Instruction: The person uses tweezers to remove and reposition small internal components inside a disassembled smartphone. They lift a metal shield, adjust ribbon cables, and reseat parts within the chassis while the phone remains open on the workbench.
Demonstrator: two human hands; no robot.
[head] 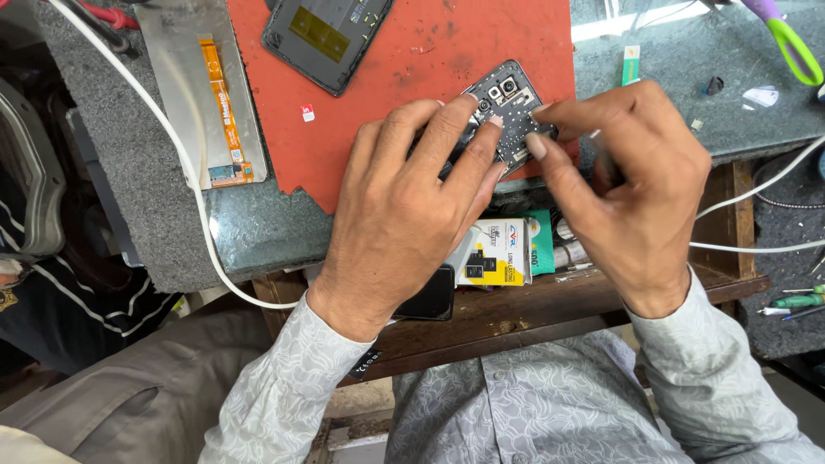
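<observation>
An opened phone body (507, 107) with its back off and camera modules showing lies at the near edge of a red work mat (412, 69). My left hand (404, 215) rests over its lower half, fingers pressing it down. My right hand (627, 180) is at the phone's right edge, thumb and forefinger pinched close against it; whether they hold a small part or tool is hidden.
A dark phone back cover (326, 34) lies at the mat's far side. A display panel with orange flex cable (210, 94) sits left. A white cable (185, 163) crosses the stone counter (258, 232). Small boxes (498, 253) lie on a wooden shelf below. Green-handled tool (795, 43) far right.
</observation>
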